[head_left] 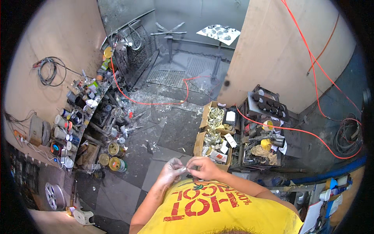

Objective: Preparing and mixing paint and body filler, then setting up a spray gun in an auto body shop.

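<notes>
right grip (201, 168): pinched item (187, 169) too small to tell | red hose (310, 53): cropped

A tiny item (187, 169) — barely discernible — sits pinched between the fingers (180, 171).

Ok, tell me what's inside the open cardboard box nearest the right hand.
In the cardboard box: a heap of crumpled-looking pale pieces, too small to identify, with small white boxes among them. Whatever lies beneath this top layer is covered and can't be seen.

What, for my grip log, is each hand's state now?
Left hand: pinched closed; anything held is too small to tell.
Right hand: pinched closed; contents unclear.
</notes>
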The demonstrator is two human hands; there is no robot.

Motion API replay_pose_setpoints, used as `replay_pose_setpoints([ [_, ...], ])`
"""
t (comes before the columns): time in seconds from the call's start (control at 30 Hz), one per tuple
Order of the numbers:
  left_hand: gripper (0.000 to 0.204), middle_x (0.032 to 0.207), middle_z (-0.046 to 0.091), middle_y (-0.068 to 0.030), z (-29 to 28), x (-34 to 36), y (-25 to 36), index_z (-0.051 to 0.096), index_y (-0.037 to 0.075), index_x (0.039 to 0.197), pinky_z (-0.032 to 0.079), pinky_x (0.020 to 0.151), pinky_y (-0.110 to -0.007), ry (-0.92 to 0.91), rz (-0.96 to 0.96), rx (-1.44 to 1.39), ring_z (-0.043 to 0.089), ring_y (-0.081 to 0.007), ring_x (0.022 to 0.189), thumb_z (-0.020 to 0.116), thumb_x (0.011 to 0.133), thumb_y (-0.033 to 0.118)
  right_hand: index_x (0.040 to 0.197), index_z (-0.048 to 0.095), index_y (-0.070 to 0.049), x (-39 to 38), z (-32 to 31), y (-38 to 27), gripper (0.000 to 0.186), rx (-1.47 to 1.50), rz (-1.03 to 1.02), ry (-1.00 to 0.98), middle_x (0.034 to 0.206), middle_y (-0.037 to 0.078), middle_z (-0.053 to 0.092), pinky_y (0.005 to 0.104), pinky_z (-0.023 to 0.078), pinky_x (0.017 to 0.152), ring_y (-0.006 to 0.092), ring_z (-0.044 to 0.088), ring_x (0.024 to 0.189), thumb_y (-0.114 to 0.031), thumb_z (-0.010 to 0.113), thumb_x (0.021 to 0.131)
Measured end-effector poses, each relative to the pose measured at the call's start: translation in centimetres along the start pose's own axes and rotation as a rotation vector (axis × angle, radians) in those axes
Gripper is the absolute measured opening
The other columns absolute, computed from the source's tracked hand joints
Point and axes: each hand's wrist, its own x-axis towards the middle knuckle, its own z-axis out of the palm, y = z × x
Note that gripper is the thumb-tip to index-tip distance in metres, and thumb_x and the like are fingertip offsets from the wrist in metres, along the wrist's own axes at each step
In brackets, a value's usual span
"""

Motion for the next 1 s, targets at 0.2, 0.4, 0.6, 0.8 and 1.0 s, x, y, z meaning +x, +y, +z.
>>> replay_pose_setpoints([
  [0.2,0.011,0.090,0.069,-0.0018,1.5,0.3,-1.2,0.068,0.005,0.099,0.049,0.060,-0.027,0.158,0.502,0.577,0.062,-0.0106,0.070,0.074,0.090,0.002,0.088,0.070,0.001,-1.0,1.2,1.1,0.013,-0.028,0.238,0.168,0.092,0.016,0.070,0.0360,0.054,0.079,0.0276,0.069,0.087,-0.012,0.073,0.084],
  [0.4,0.011,0.072,0.059,0.0017,1.0,0.8,-1.4,0.071,0.004,0.101,0.046,0.060,-0.026,0.010,0.432,0.601,0.057,-0.0125,0.064,0.071,0.095,0.014,0.095,0.070,0.000,-1.1,0.8,1.2,0.015,-0.159,0.118,0.175,0.098,0.017,0.070,0.0358,0.054,0.074,0.0278,0.069,0.086,-0.012,0.072,0.085],
  [0.6,0.015,0.077,0.057,0.0045,1.3,0.4,-1.6,0.069,0.005,0.109,0.034,0.054,-0.022,-0.038,-0.028,-0.183,0.044,-0.0047,0.061,0.068,0.097,0.015,0.106,0.071,-0.001,-1.0,0.4,0.7,0.023,-0.215,-0.050,0.157,0.106,0.018,0.070,0.0374,0.057,0.079,0.0308,0.071,0.094,-0.013,0.073,0.086],
  [0.8,0.018,0.077,0.058,0.0047,2.3,0.8,-1.4,0.069,0.002,0.112,0.035,0.056,-0.022,0.003,-0.029,-0.315,0.044,-0.0054,0.061,0.068,0.096,0.011,0.104,0.076,-0.003,-0.8,0.5,0.8,0.022,-0.301,-0.027,0.264,0.095,0.015,0.074,0.0380,0.058,0.075,0.0302,0.073,0.088,-0.017,0.076,0.087],
  [1.0,0.015,0.080,0.058,0.0028,2.7,0.9,-1.8,0.068,0.003,0.108,0.041,0.062,-0.023,0.095,0.319,0.228,0.049,-0.0038,0.070,0.072,0.093,0.006,0.097,0.076,-0.003,-1.3,0.1,0.1,0.019,-0.302,0.143,0.286,0.085,0.014,0.073,0.0363,0.057,0.070,0.0277,0.073,0.076,-0.019,0.076,0.088],
])
